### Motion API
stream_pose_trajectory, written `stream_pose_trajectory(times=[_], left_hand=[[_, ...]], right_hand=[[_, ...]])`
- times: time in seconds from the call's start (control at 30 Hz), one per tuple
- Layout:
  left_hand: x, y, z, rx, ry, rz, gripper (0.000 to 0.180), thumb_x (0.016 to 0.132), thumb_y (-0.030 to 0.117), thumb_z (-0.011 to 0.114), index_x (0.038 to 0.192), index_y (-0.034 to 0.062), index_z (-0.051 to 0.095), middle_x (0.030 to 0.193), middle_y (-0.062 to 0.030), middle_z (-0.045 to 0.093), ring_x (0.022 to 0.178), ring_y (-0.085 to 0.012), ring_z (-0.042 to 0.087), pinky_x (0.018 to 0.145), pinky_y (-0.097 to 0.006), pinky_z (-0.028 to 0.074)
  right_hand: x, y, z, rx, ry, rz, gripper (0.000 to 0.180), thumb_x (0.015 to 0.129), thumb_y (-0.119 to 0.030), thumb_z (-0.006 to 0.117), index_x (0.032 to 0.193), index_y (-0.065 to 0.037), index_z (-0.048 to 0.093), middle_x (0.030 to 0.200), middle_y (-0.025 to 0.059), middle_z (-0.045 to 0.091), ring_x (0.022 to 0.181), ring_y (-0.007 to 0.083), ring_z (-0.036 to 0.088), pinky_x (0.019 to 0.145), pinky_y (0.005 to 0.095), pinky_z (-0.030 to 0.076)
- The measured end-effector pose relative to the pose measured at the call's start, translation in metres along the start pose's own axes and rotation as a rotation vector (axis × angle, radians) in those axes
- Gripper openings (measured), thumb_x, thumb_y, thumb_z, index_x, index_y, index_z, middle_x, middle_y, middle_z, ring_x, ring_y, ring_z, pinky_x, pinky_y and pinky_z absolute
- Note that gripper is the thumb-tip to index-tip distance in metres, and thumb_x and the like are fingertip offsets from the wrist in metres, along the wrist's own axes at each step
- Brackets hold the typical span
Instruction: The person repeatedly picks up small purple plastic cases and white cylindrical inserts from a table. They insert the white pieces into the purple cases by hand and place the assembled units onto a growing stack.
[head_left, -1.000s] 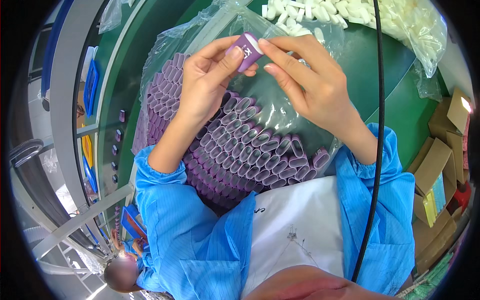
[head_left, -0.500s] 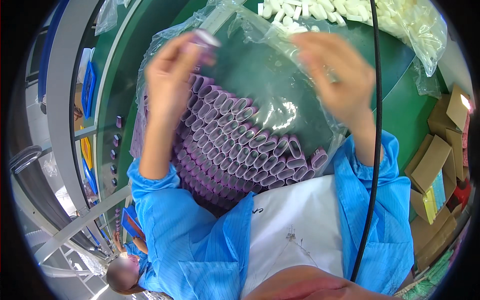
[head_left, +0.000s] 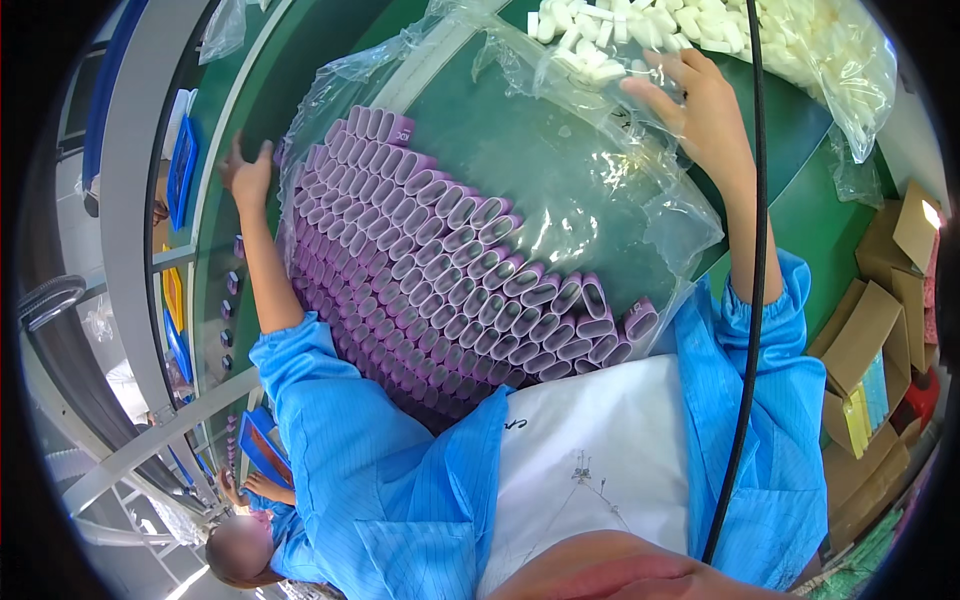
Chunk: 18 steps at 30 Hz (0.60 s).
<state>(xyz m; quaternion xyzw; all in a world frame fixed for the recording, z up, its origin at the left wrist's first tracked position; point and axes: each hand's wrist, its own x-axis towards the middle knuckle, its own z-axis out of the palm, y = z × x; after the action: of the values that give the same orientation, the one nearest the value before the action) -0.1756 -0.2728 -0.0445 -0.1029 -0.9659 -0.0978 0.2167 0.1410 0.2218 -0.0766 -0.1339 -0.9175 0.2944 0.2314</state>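
Purple oval hollow sleeves (head_left: pixel 440 270) stand on end in packed rows on a clear plastic bag (head_left: pixel 560 195) in front of me. My left hand (head_left: pixel 247 178) is left of the rows, over the green belt's edge, thumb and fingers apart, with nothing visible in it. At the far side, my right hand (head_left: pixel 705 115) reaches with parted fingers to the near edge of a heap of small white oblong pieces (head_left: pixel 600 30). Some of its fingertips are beside the plastic and the white pieces, and I see nothing gripped.
A line of small purple pieces (head_left: pixel 232 283) runs along the green belt (head_left: pixel 210 345) at left. Blue trays (head_left: pixel 181 175) stand beyond it. A black cable (head_left: pixel 752 330) hangs down at right. Open cardboard boxes (head_left: pixel 860 330) are at far right. Another person works at lower left.
My left hand has moved left from above the sleeves, and the purple sleeve with a white end it held no longer shows. My right hand has moved farther away, to the white pieces.
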Motion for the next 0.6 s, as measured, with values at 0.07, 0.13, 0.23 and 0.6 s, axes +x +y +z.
stream_pose_trajectory(times=[0.07, 0.13, 0.23, 0.6], left_hand=[[-0.005, 0.071, -0.026, -0.067, 0.160, 0.266, 0.029, 0.081, 0.030, 0.071, 0.106, 0.0154, 0.071, 0.115, -0.0157, 0.059, 0.114, -0.0335, 0.051, 0.099, -0.043, 0.040], [-0.029, 0.151, -0.054, -0.223, 0.017, 0.597, 0.024, 0.079, 0.027, 0.075, 0.097, 0.0111, 0.073, 0.111, -0.0112, 0.061, 0.104, -0.0290, 0.054, 0.089, -0.039, 0.043], [-0.064, 0.220, -0.064, -0.096, -0.197, 0.789, 0.022, 0.076, 0.025, 0.076, 0.089, 0.0071, 0.072, 0.116, -0.0073, 0.059, 0.111, -0.0298, 0.050, 0.092, -0.042, 0.043], [-0.083, 0.257, -0.081, -0.353, -0.404, 0.739, 0.023, 0.075, 0.006, 0.075, 0.097, 0.0032, 0.071, 0.106, -0.0070, 0.066, 0.099, -0.0284, 0.060, 0.090, -0.036, 0.049]], right_hand=[[0.003, -0.008, 0.003, -0.110, -0.027, 0.015, 0.040, 0.081, -0.028, 0.073, 0.113, -0.005, 0.066, 0.102, 0.0116, 0.062, 0.090, 0.0286, 0.061, 0.075, 0.0358, 0.049], [0.004, -0.006, 0.011, -0.128, 0.026, -0.088, 0.034, 0.082, -0.023, 0.071, 0.111, -0.005, 0.065, 0.102, 0.0120, 0.062, 0.091, 0.0303, 0.061, 0.076, 0.0373, 0.049], [0.008, 0.000, 0.019, -0.147, 0.059, -0.186, 0.026, 0.083, -0.017, 0.068, 0.106, -0.006, 0.065, 0.102, 0.0122, 0.061, 0.093, 0.0319, 0.061, 0.078, 0.0390, 0.049], [-0.017, -0.001, -0.024, 0.036, 0.403, 0.174, 0.015, 0.083, -0.010, 0.068, 0.096, -0.002, 0.067, 0.087, 0.0110, 0.068, 0.076, 0.0215, 0.065, 0.070, 0.0326, 0.051]])
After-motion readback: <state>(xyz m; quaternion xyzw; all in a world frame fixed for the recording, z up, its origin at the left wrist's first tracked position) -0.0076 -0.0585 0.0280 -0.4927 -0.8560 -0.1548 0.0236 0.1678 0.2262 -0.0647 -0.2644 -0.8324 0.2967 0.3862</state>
